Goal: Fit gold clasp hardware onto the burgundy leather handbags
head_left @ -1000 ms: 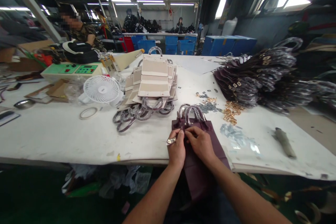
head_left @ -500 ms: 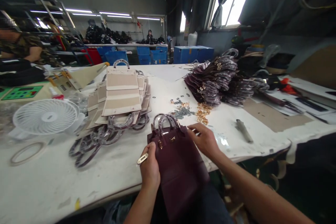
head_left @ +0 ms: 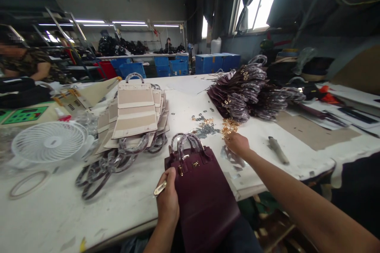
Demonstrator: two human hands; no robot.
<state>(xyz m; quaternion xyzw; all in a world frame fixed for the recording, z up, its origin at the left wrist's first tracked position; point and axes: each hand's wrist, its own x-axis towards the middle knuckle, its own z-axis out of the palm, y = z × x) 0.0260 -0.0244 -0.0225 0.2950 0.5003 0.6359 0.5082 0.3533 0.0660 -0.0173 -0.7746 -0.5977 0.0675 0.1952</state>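
Observation:
My left hand [head_left: 168, 197] grips the left edge of a dark burgundy handbag [head_left: 204, 193], thumb on its front; a gold metal plate [head_left: 160, 188] sticks out beside the fingers. The bag's two looped handles are wrapped in clear plastic and point away from me. On the table, my right hand [head_left: 237, 144] reaches to the near edge of a pile of gold metal fittings [head_left: 229, 126], its fingers bent down; whether a piece is between them is hidden. Grey metal pieces [head_left: 205, 130] lie just left of that pile.
Beige-backed bag panels [head_left: 135, 112] are stacked at left, near a white fan [head_left: 50, 141] and a tape ring [head_left: 28, 184]. Burgundy parts with wrapped handles [head_left: 240, 89] are heaped at back right. A grey tool [head_left: 278, 150] lies at right. A person [head_left: 26, 61] sits far left.
My right hand has left the bag's top right corner and moved forward and right to the gold fittings. My left hand still holds the bag.

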